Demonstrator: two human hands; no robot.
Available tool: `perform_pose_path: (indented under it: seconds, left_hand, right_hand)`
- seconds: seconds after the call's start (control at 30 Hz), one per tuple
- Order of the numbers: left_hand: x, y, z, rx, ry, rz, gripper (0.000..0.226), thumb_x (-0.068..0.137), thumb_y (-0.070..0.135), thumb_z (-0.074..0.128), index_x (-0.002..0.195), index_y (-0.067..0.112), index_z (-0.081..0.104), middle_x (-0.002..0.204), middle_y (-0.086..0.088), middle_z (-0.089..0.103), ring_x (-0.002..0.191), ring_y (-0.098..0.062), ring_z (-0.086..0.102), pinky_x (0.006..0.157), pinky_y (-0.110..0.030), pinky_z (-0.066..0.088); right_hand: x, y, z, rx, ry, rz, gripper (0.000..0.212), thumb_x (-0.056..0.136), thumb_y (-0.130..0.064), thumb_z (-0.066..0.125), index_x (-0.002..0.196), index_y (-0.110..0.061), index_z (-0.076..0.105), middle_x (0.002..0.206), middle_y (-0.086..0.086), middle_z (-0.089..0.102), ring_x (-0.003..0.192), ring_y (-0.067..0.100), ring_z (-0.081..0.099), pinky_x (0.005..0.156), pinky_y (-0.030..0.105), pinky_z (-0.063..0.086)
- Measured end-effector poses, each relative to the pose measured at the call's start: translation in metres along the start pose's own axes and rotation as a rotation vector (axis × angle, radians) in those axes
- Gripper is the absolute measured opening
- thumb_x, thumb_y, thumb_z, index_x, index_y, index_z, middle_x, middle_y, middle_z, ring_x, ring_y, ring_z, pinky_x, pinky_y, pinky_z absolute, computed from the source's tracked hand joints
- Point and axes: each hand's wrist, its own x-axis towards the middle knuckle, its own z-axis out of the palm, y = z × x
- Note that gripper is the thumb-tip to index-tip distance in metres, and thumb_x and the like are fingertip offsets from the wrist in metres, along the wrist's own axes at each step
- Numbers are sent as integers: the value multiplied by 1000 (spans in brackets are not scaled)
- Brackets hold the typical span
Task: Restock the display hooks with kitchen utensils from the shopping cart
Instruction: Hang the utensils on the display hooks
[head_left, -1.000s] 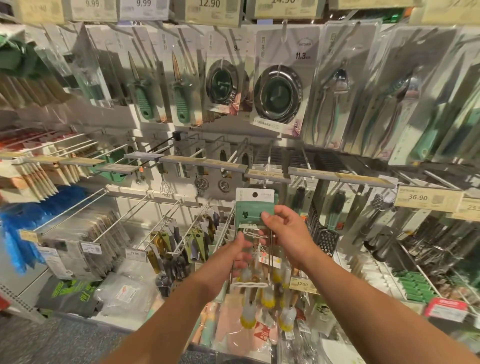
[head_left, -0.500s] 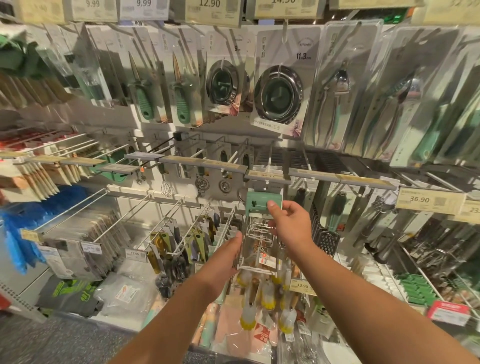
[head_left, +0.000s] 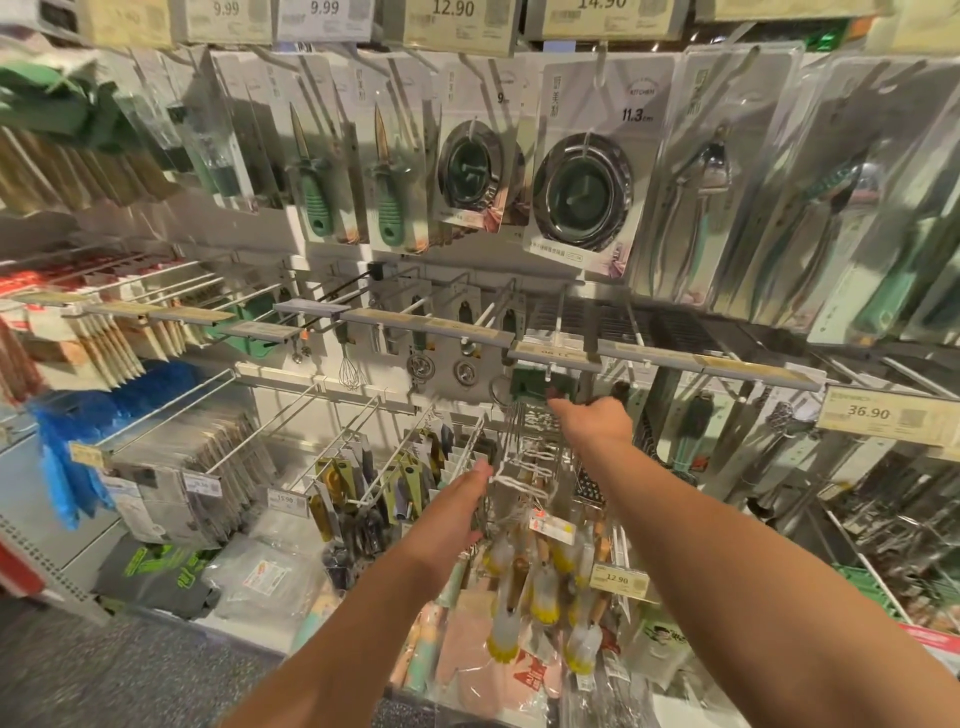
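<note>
A blue bundle (head_left: 78, 441) is seen hanging far left of both hands, with flat clear packs (head_left: 176, 483) on hooks beside it. Two green-handled knives (head_left: 350, 182) and two round strainers (head_left: 524, 182) in cards are hung high above the fingers; price tags (head_left: 452, 15) are fixed above those. A small whisk (head_left: 350, 371) is suspended up and left of the left fingertips. The left hand (head_left: 457, 514) is held low, fingers straight and relaxed, nothing grasped; its fingertips (head_left: 483, 467) lie against the left edge of the wire utensil (head_left: 524, 457), whether touching or just beside cannot be told. The utensil's green card (head_left: 540, 384) is found at the front of a hook (head_left: 558, 325), directly under a grey label rail (head_left: 550, 356); the wire part hangs down from the card between the two hands. The right hand (head_left: 592, 423) is raised higher, its fingers (head_left: 561, 402) curled at the card's lower right corner and pinching it, as far as the blur allows. Yellow-tipped brushes (head_left: 540, 608) are seen below both wrists. A grater (head_left: 589, 486) hangs just under the right wrist. A 12.90 tag (head_left: 618, 578) sits below the right forearm. Tongs (head_left: 696, 208) in clear packs are hung above and right of the right fingers, and a 36.90 tag (head_left: 878, 413) is mounted far to their right.
</note>
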Motion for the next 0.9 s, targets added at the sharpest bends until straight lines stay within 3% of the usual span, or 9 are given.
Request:
perform_pose_path:
  seconds: [0.1,0.2,0.33,0.5,0.6,0.7,0.9]
  left_hand:
    - [-1,-3,-1,13,-5,-15,76,90,77,42,155,37,44,166,6,34,152,-22,33,126,-47,28]
    - [1,-9,-2,4,-15,-25,63,99,69,41,153,36,46,166,6,34,153,-20,31,125,-42,29]
    - [6,-16,1,63,-26,-48,56,102,65,43,149,36,50,160,6,43,146,-20,40,122,-43,34]
    - [11,-19,16,141,-51,-43,47,105,52,48,141,23,57,133,4,65,120,-14,59,93,-34,51]
    - [12,-25,31,155,-20,-62,28,105,45,55,119,24,65,106,5,70,100,-15,64,76,-30,51]
    - [14,-39,53,227,-68,-74,17,104,42,58,106,25,64,100,3,71,86,-15,64,72,-31,49]
    - [8,-64,130,383,-260,-71,35,98,43,68,121,18,68,86,4,72,66,-10,61,53,-22,45]
  right_hand:
    - [-10,19,-1,-45,-96,23,48,92,-53,71,66,-21,47,59,2,49,52,18,42,60,31,43]
    - [-13,38,-5,-122,-112,26,39,91,-54,72,77,-19,61,73,7,65,62,20,55,67,32,51]
    - [-21,59,-17,-111,-98,101,45,91,-52,73,77,-12,59,81,7,67,66,21,62,63,29,49]
    - [-43,95,-36,-9,-80,176,38,90,-44,77,76,-12,61,75,7,69,66,22,63,58,30,47]
    - [-70,124,-50,84,-71,219,32,92,-39,76,82,-10,67,76,6,67,61,18,59,52,26,45]
    - [-101,155,-73,151,-22,271,32,95,-35,73,93,-4,67,82,7,69,65,17,61,51,24,49]
    - [-170,214,-135,258,162,345,43,93,-42,73,107,-2,68,88,9,69,72,18,61,60,28,51]
